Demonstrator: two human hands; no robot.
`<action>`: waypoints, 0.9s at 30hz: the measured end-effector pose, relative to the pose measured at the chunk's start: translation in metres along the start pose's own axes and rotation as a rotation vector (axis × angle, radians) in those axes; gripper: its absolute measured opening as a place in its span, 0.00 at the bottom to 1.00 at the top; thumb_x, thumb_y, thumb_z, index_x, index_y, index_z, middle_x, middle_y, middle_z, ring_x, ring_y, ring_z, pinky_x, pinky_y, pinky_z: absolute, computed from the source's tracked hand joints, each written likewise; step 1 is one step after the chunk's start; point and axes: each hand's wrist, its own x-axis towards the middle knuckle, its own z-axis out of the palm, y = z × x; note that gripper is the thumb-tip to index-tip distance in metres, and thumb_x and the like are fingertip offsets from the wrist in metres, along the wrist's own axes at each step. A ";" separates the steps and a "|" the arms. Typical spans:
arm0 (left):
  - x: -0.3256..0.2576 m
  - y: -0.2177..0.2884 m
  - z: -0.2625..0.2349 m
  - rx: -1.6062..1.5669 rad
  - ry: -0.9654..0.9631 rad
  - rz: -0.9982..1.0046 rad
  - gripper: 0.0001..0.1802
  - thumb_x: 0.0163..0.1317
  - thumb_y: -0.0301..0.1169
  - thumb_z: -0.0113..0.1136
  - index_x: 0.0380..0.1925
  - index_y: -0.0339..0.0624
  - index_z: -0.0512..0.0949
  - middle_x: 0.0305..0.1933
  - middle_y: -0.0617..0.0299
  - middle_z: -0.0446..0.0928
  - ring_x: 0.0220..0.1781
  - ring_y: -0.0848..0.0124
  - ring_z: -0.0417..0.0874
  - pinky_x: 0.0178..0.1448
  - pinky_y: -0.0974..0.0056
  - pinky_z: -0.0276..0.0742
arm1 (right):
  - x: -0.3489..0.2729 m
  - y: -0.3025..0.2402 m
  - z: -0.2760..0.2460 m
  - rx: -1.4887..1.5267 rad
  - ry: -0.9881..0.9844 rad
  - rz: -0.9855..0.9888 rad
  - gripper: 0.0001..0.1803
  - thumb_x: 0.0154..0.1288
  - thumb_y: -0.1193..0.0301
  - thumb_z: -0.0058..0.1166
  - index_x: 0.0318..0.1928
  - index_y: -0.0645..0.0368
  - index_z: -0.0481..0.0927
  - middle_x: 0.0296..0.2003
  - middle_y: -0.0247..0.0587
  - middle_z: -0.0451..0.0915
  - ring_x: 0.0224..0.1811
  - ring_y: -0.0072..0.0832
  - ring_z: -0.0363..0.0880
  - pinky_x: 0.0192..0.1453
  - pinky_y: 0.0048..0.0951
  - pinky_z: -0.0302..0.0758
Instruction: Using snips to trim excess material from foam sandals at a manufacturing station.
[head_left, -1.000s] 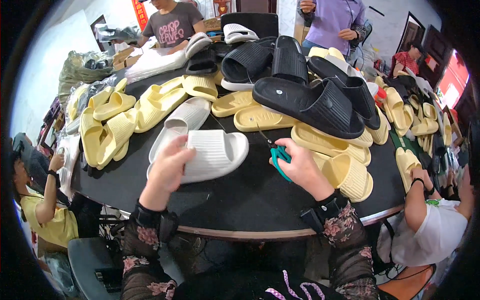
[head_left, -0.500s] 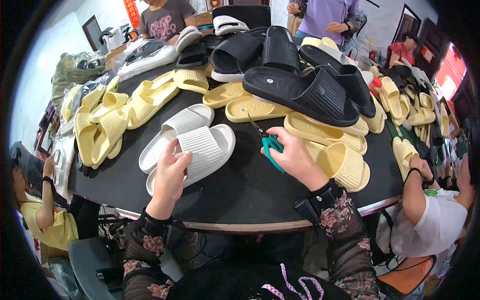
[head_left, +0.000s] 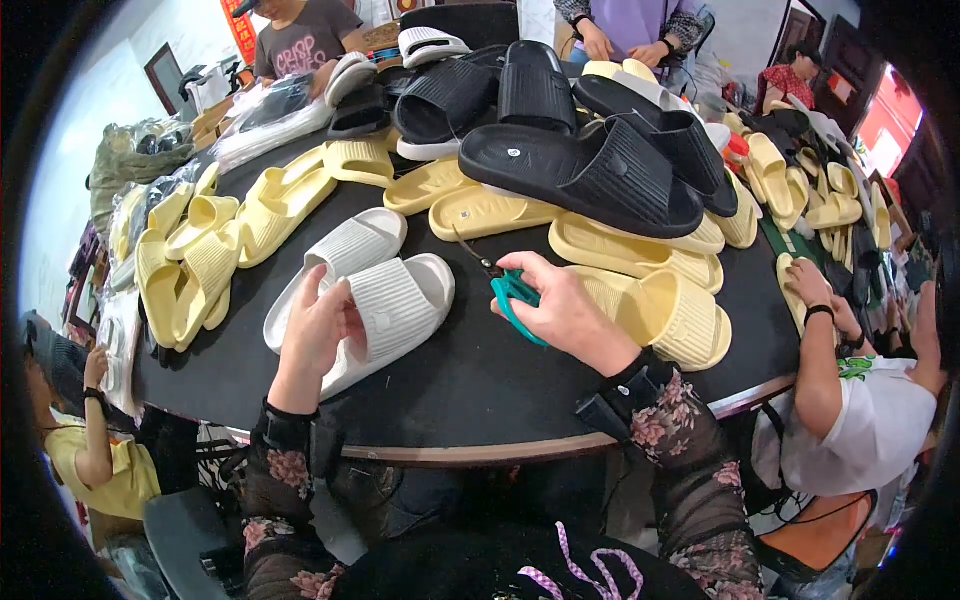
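Head view: the person's left hand (head_left: pixel 315 330) comes over the near light-grey slide (head_left: pixel 405 300), its forearm (head_left: pixel 285 490) rising almost upright from the lower edge with a slight lean to the right. The wrist looks fairly straight; thumb and fingers point up and rightward at the rear edge of the ribbed strap. Whether those fingers are closed on the slide cannot be told. That slide lies on the black table (head_left: pixel 480 400), toe to the upper right, partly overlapping a matching grey slide (head_left: pixel 350 245) behind it.

The right hand (head_left: pixel 570 315) is clamped around the teal handles of a pair of scissors (head_left: pixel 515 297), knuckles toward the upper right. Its forearm (head_left: pixel 690 460) slants up and leftward from the lower right. The blades point up-left toward a pale yellow slide (head_left: pixel 490 213); whether their tips touch it cannot be told. Bare tabletop separates the two hands.
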 end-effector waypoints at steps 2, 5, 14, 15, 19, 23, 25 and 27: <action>0.007 -0.003 0.001 -0.075 -0.039 -0.018 0.34 0.61 0.28 0.52 0.63 0.29 0.50 0.38 0.52 0.75 0.33 0.69 0.79 0.32 0.66 0.76 | 0.001 -0.003 0.002 0.043 -0.010 -0.011 0.21 0.55 0.68 0.61 0.47 0.63 0.72 0.30 0.51 0.79 0.32 0.34 0.81 0.38 0.32 0.75; 0.012 -0.005 0.011 -0.148 -0.070 0.017 0.28 0.61 0.27 0.51 0.60 0.29 0.57 0.40 0.54 0.74 0.35 0.69 0.79 0.35 0.66 0.77 | 0.001 -0.007 0.002 0.169 -0.027 0.002 0.23 0.55 0.67 0.62 0.49 0.63 0.71 0.31 0.44 0.80 0.33 0.25 0.80 0.39 0.28 0.75; -0.001 0.021 0.045 -0.010 -0.108 0.240 0.23 0.61 0.23 0.47 0.57 0.31 0.64 0.52 0.52 0.74 0.50 0.68 0.77 0.53 0.66 0.73 | -0.001 -0.014 0.000 0.158 -0.242 0.104 0.24 0.58 0.70 0.61 0.53 0.63 0.67 0.37 0.35 0.75 0.39 0.18 0.73 0.44 0.23 0.71; 0.001 0.020 0.048 -0.009 -0.115 0.232 0.23 0.61 0.23 0.47 0.57 0.31 0.64 0.52 0.52 0.74 0.50 0.68 0.77 0.53 0.66 0.73 | -0.001 -0.011 0.001 0.159 -0.237 0.113 0.24 0.58 0.70 0.61 0.53 0.63 0.67 0.37 0.35 0.75 0.39 0.18 0.73 0.44 0.23 0.71; 0.005 0.016 0.051 -0.121 -0.076 0.278 0.24 0.61 0.24 0.47 0.59 0.30 0.64 0.53 0.54 0.73 0.51 0.70 0.76 0.55 0.68 0.71 | 0.000 -0.009 0.003 0.058 -0.158 -0.015 0.24 0.56 0.66 0.61 0.51 0.60 0.68 0.31 0.43 0.80 0.34 0.31 0.81 0.39 0.31 0.76; 0.003 0.009 0.046 -0.103 -0.044 0.343 0.24 0.61 0.23 0.47 0.58 0.30 0.64 0.53 0.54 0.73 0.52 0.70 0.75 0.56 0.67 0.70 | -0.002 -0.016 0.003 0.055 -0.218 0.062 0.24 0.56 0.66 0.60 0.51 0.60 0.68 0.31 0.44 0.80 0.34 0.30 0.80 0.39 0.31 0.76; 0.000 0.007 0.046 -0.106 -0.083 0.451 0.24 0.61 0.23 0.47 0.58 0.30 0.64 0.53 0.54 0.73 0.52 0.70 0.75 0.57 0.68 0.69 | -0.004 -0.019 0.005 0.048 -0.241 0.086 0.24 0.56 0.67 0.60 0.51 0.60 0.68 0.31 0.44 0.79 0.34 0.30 0.80 0.38 0.31 0.76; -0.003 0.006 0.042 -0.091 -0.054 0.446 0.24 0.61 0.23 0.47 0.58 0.30 0.64 0.53 0.53 0.73 0.53 0.70 0.74 0.57 0.67 0.68 | -0.006 -0.023 0.008 0.041 -0.263 0.105 0.24 0.57 0.67 0.60 0.51 0.60 0.67 0.31 0.44 0.79 0.33 0.30 0.80 0.38 0.31 0.76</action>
